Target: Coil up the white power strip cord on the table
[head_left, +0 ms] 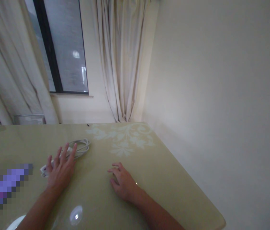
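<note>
My left hand lies flat on the glossy yellow-green table, fingers stretched out and apart. It rests over a white charger plug and its fingertips reach a coiled white cable. I cannot tell whether it presses on the plug. My right hand rests on the table a little to the right, fingers loosely curled downward with nothing in them.
A pale floral pattern marks the table's far right corner. The table's right edge runs along a cream wall. Curtains and a dark window stand behind. A blurred purple patch sits at the left.
</note>
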A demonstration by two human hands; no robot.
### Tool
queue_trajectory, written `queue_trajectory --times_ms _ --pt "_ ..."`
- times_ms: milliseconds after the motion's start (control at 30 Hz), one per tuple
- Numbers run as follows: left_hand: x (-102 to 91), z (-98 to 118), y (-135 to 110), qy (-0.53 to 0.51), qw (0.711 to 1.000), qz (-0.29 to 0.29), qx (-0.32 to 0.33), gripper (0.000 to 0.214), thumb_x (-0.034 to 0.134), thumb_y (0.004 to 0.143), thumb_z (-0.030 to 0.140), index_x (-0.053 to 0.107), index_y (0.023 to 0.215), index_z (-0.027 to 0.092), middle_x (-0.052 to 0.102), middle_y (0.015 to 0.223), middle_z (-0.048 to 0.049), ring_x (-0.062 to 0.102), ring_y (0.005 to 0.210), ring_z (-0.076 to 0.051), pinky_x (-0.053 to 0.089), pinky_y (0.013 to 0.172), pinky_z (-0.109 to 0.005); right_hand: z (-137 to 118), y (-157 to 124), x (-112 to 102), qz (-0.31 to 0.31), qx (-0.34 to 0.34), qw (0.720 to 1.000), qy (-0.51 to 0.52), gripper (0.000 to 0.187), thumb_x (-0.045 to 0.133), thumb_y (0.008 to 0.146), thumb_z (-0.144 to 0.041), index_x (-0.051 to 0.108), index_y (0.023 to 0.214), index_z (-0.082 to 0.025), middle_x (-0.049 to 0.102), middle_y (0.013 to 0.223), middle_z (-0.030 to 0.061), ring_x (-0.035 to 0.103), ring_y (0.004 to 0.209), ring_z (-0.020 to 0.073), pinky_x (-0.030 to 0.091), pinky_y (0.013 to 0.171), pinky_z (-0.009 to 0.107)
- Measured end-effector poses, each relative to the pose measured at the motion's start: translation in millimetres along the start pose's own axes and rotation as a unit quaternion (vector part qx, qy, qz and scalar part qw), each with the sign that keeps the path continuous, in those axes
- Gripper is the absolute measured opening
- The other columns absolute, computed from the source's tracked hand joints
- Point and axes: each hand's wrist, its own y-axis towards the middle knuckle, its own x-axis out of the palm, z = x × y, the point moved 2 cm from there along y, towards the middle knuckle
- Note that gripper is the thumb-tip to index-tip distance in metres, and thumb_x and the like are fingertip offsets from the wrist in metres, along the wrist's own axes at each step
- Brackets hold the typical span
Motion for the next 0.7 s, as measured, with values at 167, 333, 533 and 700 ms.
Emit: queue_trajectory --times_ms 167,333,533,700 --pt "9.0 4 -2 0.0 0.999 0.002 0.052 0.059 0.035 0.097 0.013 0.054 0.152 0.022 0.06 0.148 -0.0213 0.042 0.148 -0.04 0.008 0.12 -0.076 5 2 0 0.003 0.008 1.0 0.013 0.043 0.06 0.092 -0.017 0.064 0.134 -0.021 0.051 0.149 0.0137 0.06 0.127 0.0229 0.045 0.112 0.038" --pt "6.3 3 -5 0.139 0.99 -0.005 0.028 0.047 0.034 0.099 0.012 0.071 0.127 0.02 0.07 0.128 -0.0153 0.053 0.134 -0.039 0.018 0.119 -0.07 10 2 0 0.011 0.009 1.0 0.028 0.039 0.061 0.092 -0.015 0.066 0.13 -0.02 0.053 0.145 0.0136 0.066 0.111 0.0191 0.05 0.104 0.035" --pt "-3.1 2 -4 0.076 0.996 -0.034 0.031 0.039 0.04 0.093 0.004 0.075 0.101 0.019 0.071 0.112 -0.0154 0.049 0.134 -0.041 0.017 0.117 -0.07 17 5 -1 0.013 0.013 0.997 0.074 0.035 0.059 0.091 -0.013 0.068 0.124 -0.018 0.054 0.141 0.0137 0.068 0.093 0.0139 0.055 0.094 0.032" --pt "-17.4 10 -5 0.034 0.999 -0.018 -0.004 0.04 0.035 0.104 0.023 0.07 0.123 0.019 0.071 0.12 -0.0156 0.047 0.132 -0.043 0.03 0.107 -0.068 27 12 -2 0.065 0.097 0.964 0.239 0.034 0.066 0.092 -0.036 0.067 0.121 -0.019 0.066 0.119 0.0122 0.068 0.099 0.0198 0.055 0.088 0.034"
